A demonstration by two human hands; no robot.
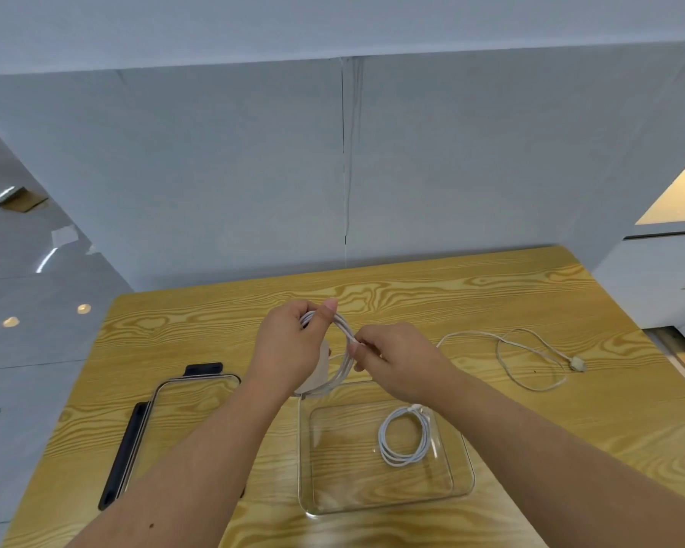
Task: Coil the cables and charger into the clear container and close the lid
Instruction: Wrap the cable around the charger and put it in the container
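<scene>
Above the far rim of the clear container [466,460] I hold a loop of white cable [343,371]. My left hand [293,346] pinches the top of the loop, and my right hand [396,363] grips its right side. A white charger block [322,357] shows partly behind my left hand. Inside the container lies a coiled white cable [404,435]. The clear lid [175,425] with black clips lies flat to the left of the container. Another white cable [530,357] lies loose at the right, ending in a small plug.
The wooden table [412,294] stands against a grey partition wall. Its left edge drops to a glossy grey floor. A white cabinet stands past the table's right edge.
</scene>
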